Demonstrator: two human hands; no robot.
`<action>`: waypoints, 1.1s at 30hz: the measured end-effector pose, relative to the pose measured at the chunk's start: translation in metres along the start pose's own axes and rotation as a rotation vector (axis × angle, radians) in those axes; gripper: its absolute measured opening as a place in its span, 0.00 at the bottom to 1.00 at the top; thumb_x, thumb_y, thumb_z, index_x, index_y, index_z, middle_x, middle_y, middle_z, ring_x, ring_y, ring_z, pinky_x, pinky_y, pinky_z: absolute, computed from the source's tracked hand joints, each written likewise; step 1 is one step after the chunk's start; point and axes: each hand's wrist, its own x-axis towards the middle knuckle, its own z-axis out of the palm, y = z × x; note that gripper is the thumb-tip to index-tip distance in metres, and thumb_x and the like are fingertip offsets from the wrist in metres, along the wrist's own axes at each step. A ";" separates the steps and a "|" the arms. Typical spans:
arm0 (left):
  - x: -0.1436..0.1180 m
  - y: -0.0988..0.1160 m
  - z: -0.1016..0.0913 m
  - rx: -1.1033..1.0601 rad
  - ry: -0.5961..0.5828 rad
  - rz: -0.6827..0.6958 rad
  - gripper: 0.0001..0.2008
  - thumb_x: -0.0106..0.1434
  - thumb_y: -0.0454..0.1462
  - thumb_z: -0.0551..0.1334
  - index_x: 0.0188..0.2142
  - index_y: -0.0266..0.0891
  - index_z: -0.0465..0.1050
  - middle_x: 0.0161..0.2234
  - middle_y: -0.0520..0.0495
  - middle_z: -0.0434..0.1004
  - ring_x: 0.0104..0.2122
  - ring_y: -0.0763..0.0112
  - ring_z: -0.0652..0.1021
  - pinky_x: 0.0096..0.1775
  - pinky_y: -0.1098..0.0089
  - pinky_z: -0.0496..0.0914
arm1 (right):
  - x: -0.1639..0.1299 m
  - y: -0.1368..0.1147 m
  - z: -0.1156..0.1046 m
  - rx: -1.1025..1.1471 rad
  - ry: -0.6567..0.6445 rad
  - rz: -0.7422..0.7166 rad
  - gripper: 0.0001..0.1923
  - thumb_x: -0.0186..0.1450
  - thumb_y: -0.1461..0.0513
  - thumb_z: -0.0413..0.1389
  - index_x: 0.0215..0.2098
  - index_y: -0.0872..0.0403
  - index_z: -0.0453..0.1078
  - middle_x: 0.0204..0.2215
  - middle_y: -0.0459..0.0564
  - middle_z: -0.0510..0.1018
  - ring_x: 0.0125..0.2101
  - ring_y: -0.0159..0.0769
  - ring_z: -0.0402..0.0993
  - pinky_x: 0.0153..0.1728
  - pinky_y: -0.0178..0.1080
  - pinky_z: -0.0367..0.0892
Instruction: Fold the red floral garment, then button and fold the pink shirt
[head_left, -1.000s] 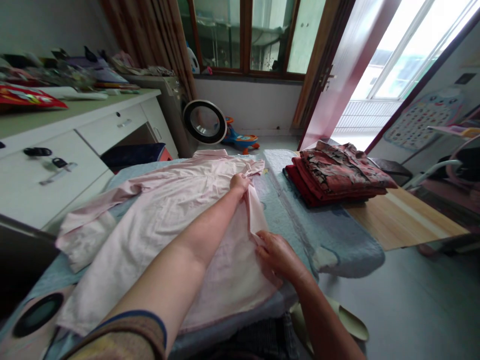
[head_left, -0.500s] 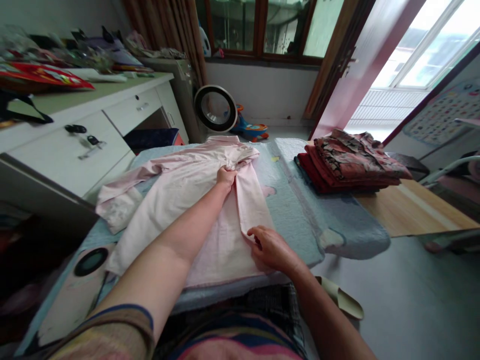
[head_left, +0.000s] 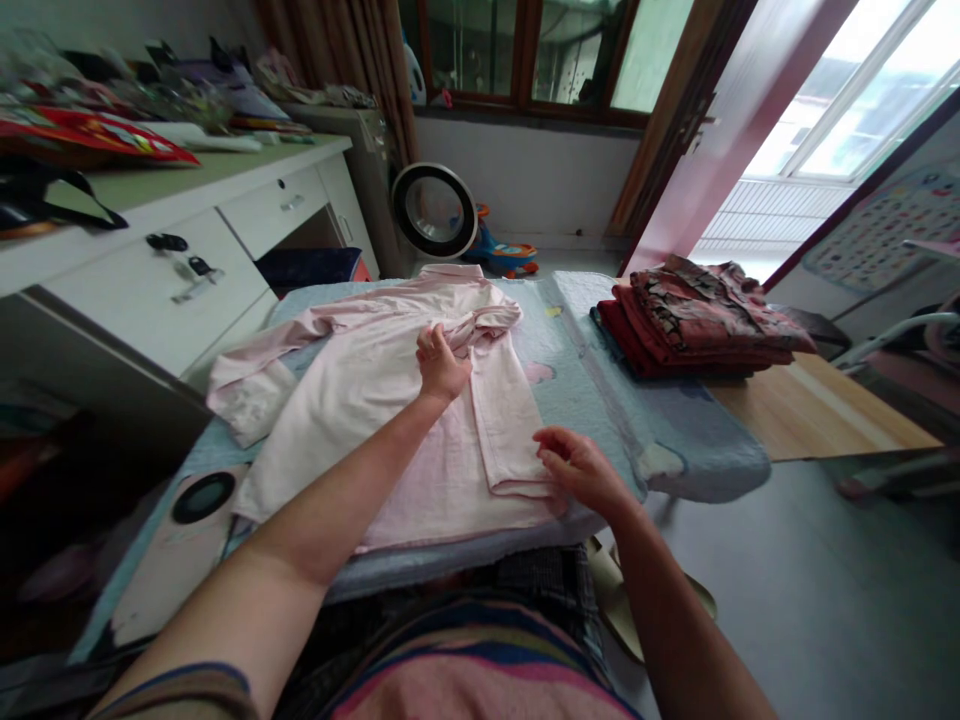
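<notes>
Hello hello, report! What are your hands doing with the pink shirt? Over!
Left hand open, flat near collar. Right hand open at folded edge. Pink shirt spread on blue mat. Nothing in the way.

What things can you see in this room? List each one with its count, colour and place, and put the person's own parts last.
pale pink cotton shirt: one, pink, spread on the blue padded table cover, right side folded inward
stack of folded red patterned garments: one, red and black, far right of the cover
bare wooden tabletop: one, tan, right
white desk with drawers: one, left
round white fan: one, floor by wall
blue toy car: one, beside fan
left hand: on shirt near collar
right hand: at folded edge near hem
</notes>
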 end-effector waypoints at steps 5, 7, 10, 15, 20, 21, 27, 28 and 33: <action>-0.063 0.008 -0.042 -0.150 -0.766 0.503 0.15 0.58 0.38 0.64 0.46 0.42 0.73 0.50 0.44 0.74 0.53 0.60 0.72 0.58 0.61 0.64 | -0.014 0.025 -0.020 -0.148 0.128 0.014 0.09 0.61 0.61 0.52 0.37 0.55 0.71 0.30 0.46 0.75 0.31 0.33 0.70 0.34 0.35 0.64; -0.087 0.009 -0.054 -0.164 -0.951 0.631 0.17 0.57 0.43 0.67 0.45 0.42 0.75 0.53 0.43 0.73 0.54 0.59 0.72 0.58 0.61 0.64 | -0.022 0.028 -0.020 -0.167 0.064 -0.004 0.08 0.60 0.61 0.54 0.38 0.54 0.71 0.30 0.46 0.75 0.31 0.33 0.70 0.34 0.35 0.64; -0.114 0.008 -0.061 -0.087 -0.976 0.713 0.22 0.53 0.44 0.71 0.47 0.42 0.75 0.55 0.41 0.71 0.57 0.53 0.69 0.60 0.55 0.61 | -0.032 0.025 -0.015 -0.215 0.012 -0.088 0.12 0.59 0.61 0.58 0.41 0.54 0.69 0.35 0.48 0.74 0.36 0.35 0.70 0.38 0.36 0.65; -0.134 0.010 -0.057 -0.065 -0.777 0.689 0.15 0.58 0.34 0.64 0.46 0.42 0.75 0.52 0.42 0.74 0.55 0.58 0.71 0.58 0.57 0.63 | -0.041 0.018 -0.005 -0.342 0.019 -0.188 0.22 0.56 0.61 0.63 0.48 0.53 0.66 0.41 0.50 0.73 0.42 0.40 0.67 0.45 0.40 0.62; -0.146 0.017 -0.057 -0.107 -0.714 0.638 0.09 0.58 0.28 0.60 0.37 0.40 0.73 0.40 0.46 0.76 0.44 0.64 0.74 0.49 0.64 0.67 | -0.044 0.026 0.005 -0.337 0.105 -0.150 0.12 0.56 0.67 0.58 0.38 0.53 0.66 0.31 0.46 0.71 0.34 0.36 0.66 0.37 0.36 0.60; -0.148 0.018 -0.057 -0.109 -0.710 0.629 0.08 0.58 0.28 0.59 0.36 0.40 0.72 0.38 0.46 0.75 0.42 0.65 0.73 0.47 0.65 0.67 | -0.044 0.028 0.007 -0.330 0.113 -0.142 0.10 0.56 0.67 0.58 0.36 0.53 0.66 0.29 0.44 0.70 0.32 0.35 0.65 0.35 0.35 0.59; -0.158 0.015 -0.059 -0.116 -0.668 0.604 0.08 0.58 0.27 0.57 0.34 0.40 0.69 0.36 0.48 0.72 0.39 0.66 0.71 0.44 0.68 0.67 | -0.046 0.033 0.008 -0.294 0.133 -0.160 0.07 0.57 0.67 0.59 0.32 0.53 0.66 0.25 0.41 0.68 0.28 0.32 0.64 0.33 0.34 0.56; -0.159 0.015 -0.058 -0.108 -0.661 0.601 0.08 0.58 0.27 0.57 0.34 0.40 0.69 0.36 0.48 0.72 0.40 0.66 0.71 0.44 0.67 0.67 | -0.046 0.034 0.008 -0.285 0.134 -0.159 0.07 0.57 0.67 0.59 0.32 0.53 0.66 0.25 0.41 0.68 0.29 0.32 0.64 0.33 0.34 0.56; -0.161 0.013 -0.057 -0.048 -0.627 0.586 0.12 0.55 0.25 0.56 0.35 0.41 0.68 0.36 0.48 0.71 0.40 0.65 0.71 0.44 0.66 0.66 | -0.048 0.039 0.009 -0.271 0.153 -0.160 0.05 0.58 0.65 0.58 0.32 0.52 0.65 0.25 0.42 0.69 0.29 0.32 0.64 0.33 0.35 0.57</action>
